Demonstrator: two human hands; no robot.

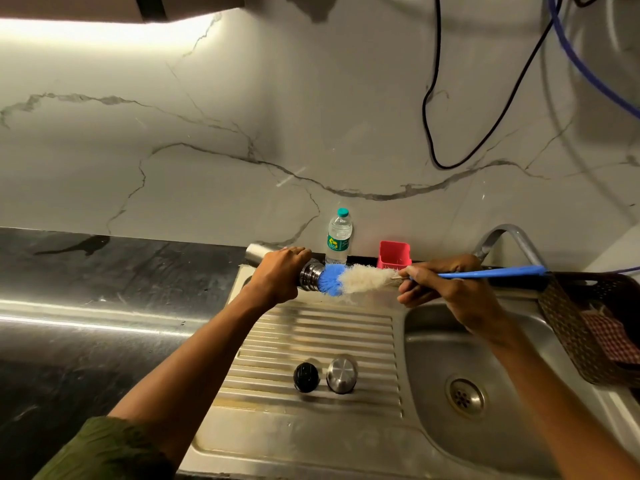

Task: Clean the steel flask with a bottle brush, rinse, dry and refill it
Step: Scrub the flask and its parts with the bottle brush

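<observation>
My left hand (277,277) grips the steel flask (310,276), held sideways above the drainboard with its threaded mouth pointing right. Most of its body is hidden by the hand; its base shows behind at the upper left. My right hand (440,289) pinches the blue handle of the bottle brush (349,278). The brush's blue bristle tip is at the flask's mouth and its white bristles are outside. A black inner stopper (305,376) and a steel cap (341,373) lie side by side on the drainboard (277,341).
A sink basin (485,358) with a drain sits at the right, a grey tap (502,237) above it. A brown basket (588,323) with a checked cloth hangs at the right edge. A plastic water bottle (339,237) and a red holder (394,254) stand by the wall. Cables hang above.
</observation>
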